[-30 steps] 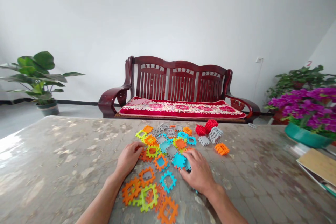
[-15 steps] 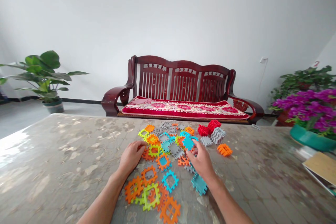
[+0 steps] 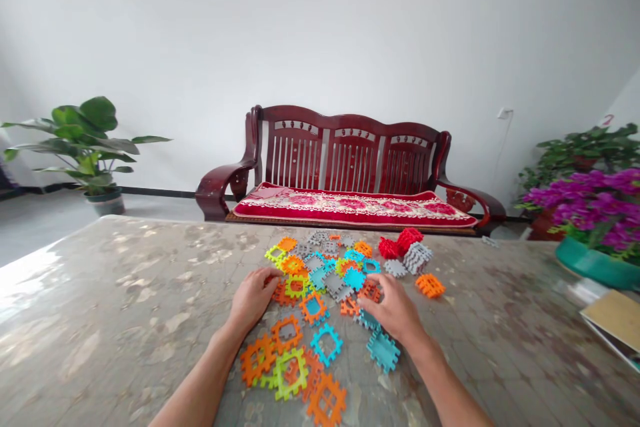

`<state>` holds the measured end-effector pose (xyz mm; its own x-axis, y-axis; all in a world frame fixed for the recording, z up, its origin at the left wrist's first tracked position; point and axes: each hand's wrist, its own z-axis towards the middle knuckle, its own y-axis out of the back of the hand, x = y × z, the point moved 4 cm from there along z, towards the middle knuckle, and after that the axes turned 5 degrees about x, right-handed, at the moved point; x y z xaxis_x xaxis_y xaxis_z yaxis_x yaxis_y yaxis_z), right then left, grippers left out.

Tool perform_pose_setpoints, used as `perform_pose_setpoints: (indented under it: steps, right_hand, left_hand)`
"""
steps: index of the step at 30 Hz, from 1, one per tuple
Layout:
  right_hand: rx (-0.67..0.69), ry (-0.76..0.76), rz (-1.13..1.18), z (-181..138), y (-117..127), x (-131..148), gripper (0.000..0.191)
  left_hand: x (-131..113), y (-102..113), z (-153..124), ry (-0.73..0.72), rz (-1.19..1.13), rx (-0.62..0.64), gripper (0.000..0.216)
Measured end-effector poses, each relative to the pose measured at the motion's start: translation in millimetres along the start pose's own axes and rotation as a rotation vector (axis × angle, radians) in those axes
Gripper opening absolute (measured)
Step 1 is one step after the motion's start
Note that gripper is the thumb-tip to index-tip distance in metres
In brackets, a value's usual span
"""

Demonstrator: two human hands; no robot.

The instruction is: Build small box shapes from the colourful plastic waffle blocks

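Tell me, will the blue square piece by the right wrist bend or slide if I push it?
The blue square piece probably stays stiff: it looks like moulded plastic with a toothed rim. Lying flat on the glossy table, it would likely slide, not roll. It looks thin, so it is probably light.

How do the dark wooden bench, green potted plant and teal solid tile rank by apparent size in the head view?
1. Dark red wooden bench
2. Green leafy potted plant
3. Teal solid plastic tile, though nearest the camera
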<state>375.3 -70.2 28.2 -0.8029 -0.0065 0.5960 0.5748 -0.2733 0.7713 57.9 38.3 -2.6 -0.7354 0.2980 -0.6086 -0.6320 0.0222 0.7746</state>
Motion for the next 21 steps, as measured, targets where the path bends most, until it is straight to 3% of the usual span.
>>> perform_pose_setpoints:
  steps: [6,17,21]
  right_hand:
    - [0.211,-0.062,-0.123,-6.6,-0.4,-3.1,0.057]
    - [0.326,-0.074,-0.138,-5.5,-6.6,3.5,0.025]
    - [0.260,-0.094,0.094,-0.4,-3.7,6.1,0.019]
  left_hand:
    - [0.7,-1.9,0.9,-0.004,0.001,0.016,0.029]
    - [-2.4,0.7,-0.4,0.000,-0.012,0.001,0.028]
    - [-3.6,1.3,-0.7,0.005,-0.013,0.001,0.028]
